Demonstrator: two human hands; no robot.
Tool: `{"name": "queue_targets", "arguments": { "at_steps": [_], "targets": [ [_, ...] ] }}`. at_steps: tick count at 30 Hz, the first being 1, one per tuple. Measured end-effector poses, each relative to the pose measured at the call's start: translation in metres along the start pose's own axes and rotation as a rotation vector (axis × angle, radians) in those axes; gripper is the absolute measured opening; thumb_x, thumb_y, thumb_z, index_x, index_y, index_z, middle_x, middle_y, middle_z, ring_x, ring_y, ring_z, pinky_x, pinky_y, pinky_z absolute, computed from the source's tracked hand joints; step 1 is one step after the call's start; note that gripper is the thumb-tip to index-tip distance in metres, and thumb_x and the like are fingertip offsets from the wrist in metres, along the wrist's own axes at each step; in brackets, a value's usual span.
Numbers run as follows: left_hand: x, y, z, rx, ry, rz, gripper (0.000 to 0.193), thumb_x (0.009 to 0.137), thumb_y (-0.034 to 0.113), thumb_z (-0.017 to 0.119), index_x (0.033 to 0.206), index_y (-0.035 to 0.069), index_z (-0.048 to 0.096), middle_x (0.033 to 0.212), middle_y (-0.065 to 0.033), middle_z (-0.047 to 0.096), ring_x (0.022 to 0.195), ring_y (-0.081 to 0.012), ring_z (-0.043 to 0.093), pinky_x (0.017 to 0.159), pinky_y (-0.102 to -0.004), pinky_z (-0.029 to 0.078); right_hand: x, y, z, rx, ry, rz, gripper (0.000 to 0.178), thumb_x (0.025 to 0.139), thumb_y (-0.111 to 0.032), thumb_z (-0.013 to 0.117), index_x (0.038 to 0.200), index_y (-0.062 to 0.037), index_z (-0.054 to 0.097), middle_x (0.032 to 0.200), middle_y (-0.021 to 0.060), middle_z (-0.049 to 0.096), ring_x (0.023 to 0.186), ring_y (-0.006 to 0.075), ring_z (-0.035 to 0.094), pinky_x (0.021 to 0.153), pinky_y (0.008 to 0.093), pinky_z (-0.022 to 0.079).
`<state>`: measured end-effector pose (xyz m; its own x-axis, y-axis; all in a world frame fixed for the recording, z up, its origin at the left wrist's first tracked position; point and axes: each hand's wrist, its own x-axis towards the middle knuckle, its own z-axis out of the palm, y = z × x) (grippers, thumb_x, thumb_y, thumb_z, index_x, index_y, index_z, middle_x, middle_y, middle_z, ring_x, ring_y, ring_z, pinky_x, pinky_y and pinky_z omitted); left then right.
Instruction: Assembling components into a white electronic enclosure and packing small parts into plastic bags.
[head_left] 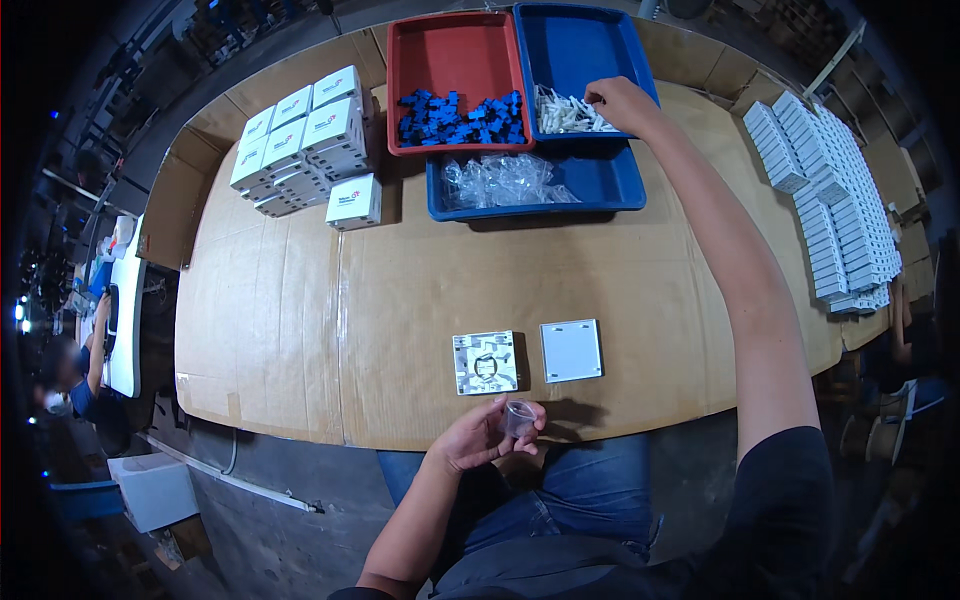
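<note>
My left hand (pixel 490 436) is closed round a small clear plastic bag (pixel 518 420), whose mouth stands rounded and open, just in front of the table's near edge. Beyond it on the table lie a square white housing (pixel 485 363) with a dark ring in its middle and a flat square white cover (pixel 571 351). My right arm stretches to the far blue tray (pixel 580 50). There my right hand (pixel 620 102) is bent down at the pile of small white plugs (pixel 565 112), its fingers drawn together; what they grip is hidden.
A red tray (pixel 455 45) holds blue clips (pixel 460 120). A nearer blue tray (pixel 610 185) holds clear bags (pixel 500 182). White boxes (pixel 300 140) are stacked at the left, rows of white housings (pixel 830 200) at the right. Cardboard (pixel 185 205) borders the table; a person (pixel 85 380) is at far left.
</note>
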<state>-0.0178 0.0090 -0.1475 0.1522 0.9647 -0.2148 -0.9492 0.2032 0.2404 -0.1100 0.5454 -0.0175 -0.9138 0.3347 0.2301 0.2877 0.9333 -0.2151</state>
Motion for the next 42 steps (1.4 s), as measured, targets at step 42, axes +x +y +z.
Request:
{"name": "queue_targets", "arguments": {
  "at_steps": [42],
  "targets": [
    [0.006, 0.0, 0.0, -0.013, -0.015, 0.003, 0.062, 0.108, 0.05, 0.045, 0.136, -0.004, 0.054, 0.117, -0.0136, 0.063, 0.093, -0.0229, 0.064, 0.1, -0.0457, 0.053, 0.01, 0.049, -0.002, 0.256, 0.066, 0.25, 0.02, 0.079, -0.018, 0.08, 0.097, -0.01, 0.081, 0.088, 0.011, 0.078, 0.08, 0.0219, 0.073, 0.077, 0.035, 0.058]
  ]
}}
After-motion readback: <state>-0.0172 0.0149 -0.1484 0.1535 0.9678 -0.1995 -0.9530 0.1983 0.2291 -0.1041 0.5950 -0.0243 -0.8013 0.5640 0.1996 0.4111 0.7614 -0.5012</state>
